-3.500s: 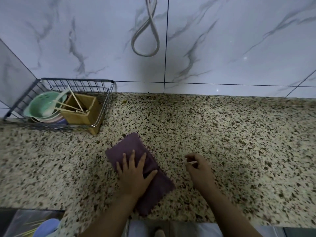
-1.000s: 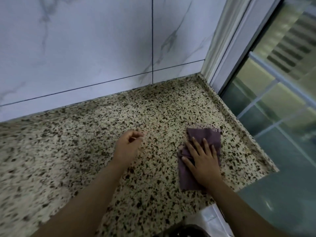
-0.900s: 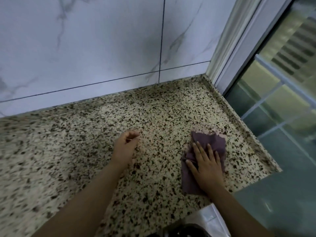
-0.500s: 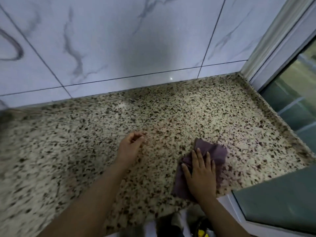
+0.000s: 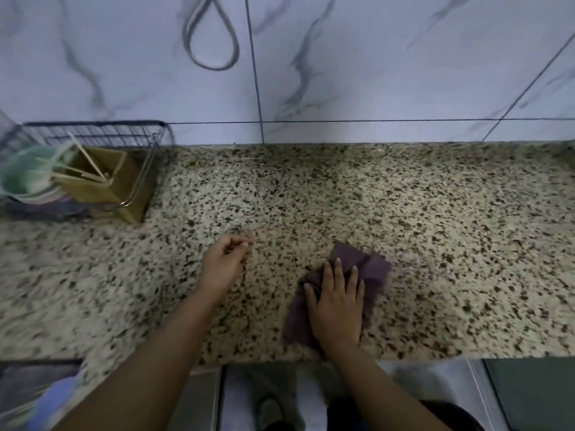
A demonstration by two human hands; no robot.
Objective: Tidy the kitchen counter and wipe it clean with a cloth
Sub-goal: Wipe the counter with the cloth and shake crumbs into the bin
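Observation:
A crumpled purple cloth (image 5: 371, 267) lies on the speckled granite counter (image 5: 342, 197), near its front edge. My right hand (image 5: 337, 303) presses flat on the cloth with fingers spread, covering its middle. My left hand (image 5: 225, 262) rests on the bare counter to the left of the cloth, fingers loosely curled, with nothing visible in it.
A black wire rack (image 5: 93, 138) stands at the back left against the marble wall, holding pale green bowls (image 5: 23, 175) and a wooden holder (image 5: 105, 181) with sticks. A hose loop (image 5: 211, 42) hangs on the wall. The counter's front edge runs just below my wrists.
The view has swung left from the counter's right end by the window back to the middle; the wire rack is in sight again. My right hand has slid the cloth leftward along the front edge.

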